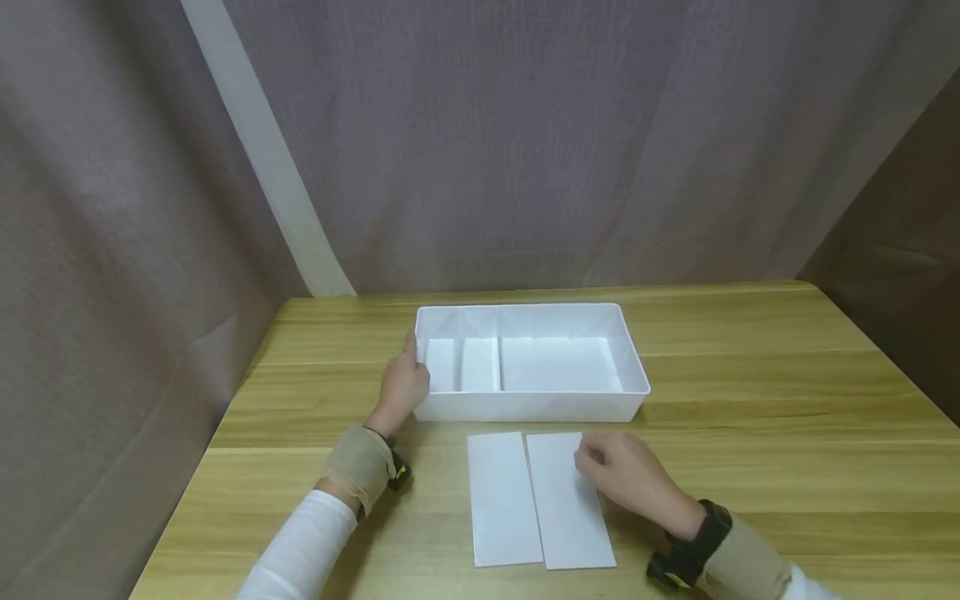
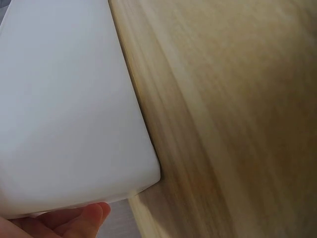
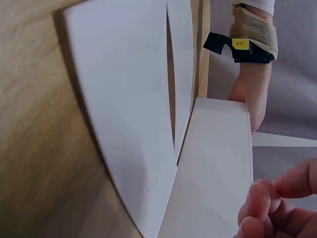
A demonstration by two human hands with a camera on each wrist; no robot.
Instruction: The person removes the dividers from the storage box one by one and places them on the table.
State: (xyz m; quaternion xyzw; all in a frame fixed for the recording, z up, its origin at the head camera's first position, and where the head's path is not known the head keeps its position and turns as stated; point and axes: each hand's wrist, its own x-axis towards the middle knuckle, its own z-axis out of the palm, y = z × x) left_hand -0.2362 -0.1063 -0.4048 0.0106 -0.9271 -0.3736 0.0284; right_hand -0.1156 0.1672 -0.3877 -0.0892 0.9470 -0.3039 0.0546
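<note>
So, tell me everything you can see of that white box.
The white box looks like smooth plastic, open-topped, rectangular, with rounded corners. Dividers leave two narrow compartments at left and a wide one at right, which look empty. It sits upright on the wooden table, beyond two white panels, and the left hand touches its left end.

"What was worn?"

"A white left sleeve (image 1: 300, 546) and a white right sleeve (image 1: 808, 588), with a beige wrap (image 1: 358, 468) beyond each."

"And the gear beside those?"

"Black, angular mounts (image 1: 401, 472); the left one bore a yellow label (image 3: 241, 44), its dark print too small to read."

"The left hand (image 1: 403, 382) and right hand (image 1: 633, 475)?"

"Both were bare."
</note>
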